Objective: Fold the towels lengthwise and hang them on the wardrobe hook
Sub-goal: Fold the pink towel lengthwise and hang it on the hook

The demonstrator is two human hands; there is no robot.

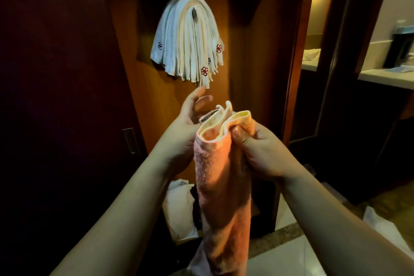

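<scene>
Peach towel (pixel 220 177) hangs btwn both forearms, top edges bunched; right hand (pixel 257 148) pinches them, left hand (pixel 190 116) open alongside. Fold looks unfinished. Next: align edges, lift to hook (pixel 194 14) w/ hung towels (pixel 188 47).

hung towels (pixel 187 45) crowd the hook (pixel 194 14); open air below.

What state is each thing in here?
orange towel: folded lengthwise, hanging down, not yet hung
right hand: pinches the towel's top edge
left hand: fingers straight, behind the towel
hung towels: draped over the wardrobe hook
</scene>
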